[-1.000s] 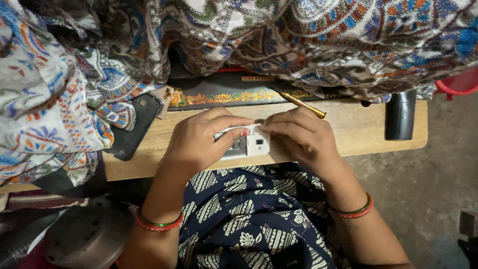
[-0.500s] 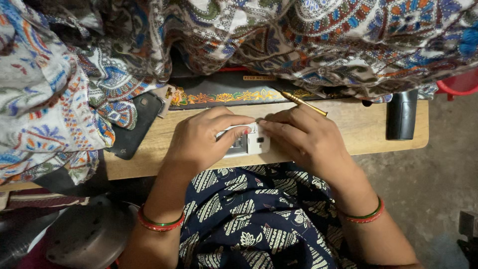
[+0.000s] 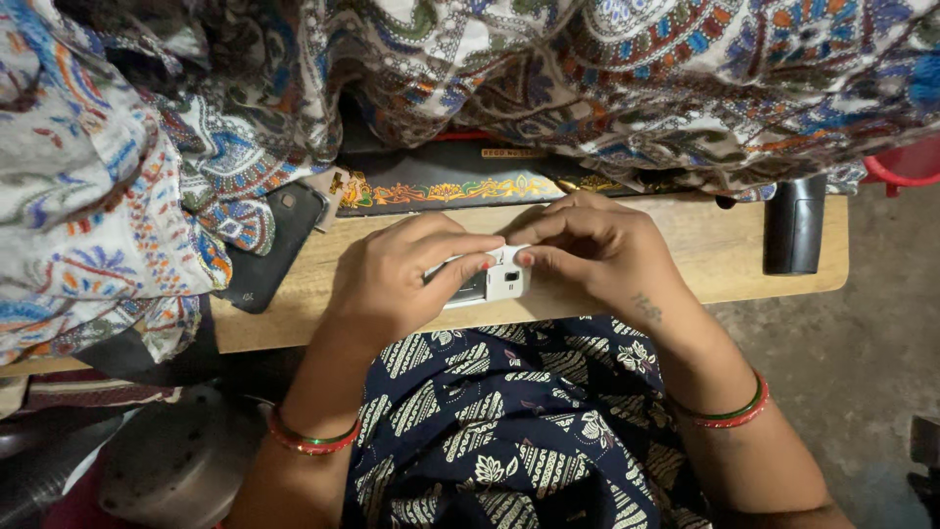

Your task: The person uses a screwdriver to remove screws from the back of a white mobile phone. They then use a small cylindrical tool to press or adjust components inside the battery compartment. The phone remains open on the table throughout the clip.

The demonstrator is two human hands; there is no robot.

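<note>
White box: a small white box-like thing (image 3: 494,279) sits at the near edge of the wooden tabletop (image 3: 725,260), right in front of the person, between both hands. It has a dark little window on top. I cannot tell just what it is.
Left hand: the left hand (image 3: 397,279) lies over the left side of the white box, fingers curled and close, and one long finger reaches across its top. It looks like it presses the box down so it does not slide.
Right hand: the right hand (image 3: 597,250) is bunched up tight, with fingertips pinching at the top right corner of the box. The pinch is small, so the part it works on must be tiny. I cannot see if a thread is there.
Tabletop edge: the box is kept near the person's lap, likely so both hands can rest while they work.
Cloth: a big printed cloth (image 3: 627,78) is heaped up at the back and left, pushed away from the hands.
Phone: a dark phone (image 3: 279,245) lies on the left, partly under the cloth.
Black thing: a black tube-shaped thing (image 3: 795,223) stands well apart on the right.
Bangles: red and green bangles (image 3: 729,411) ring both wrists.
</note>
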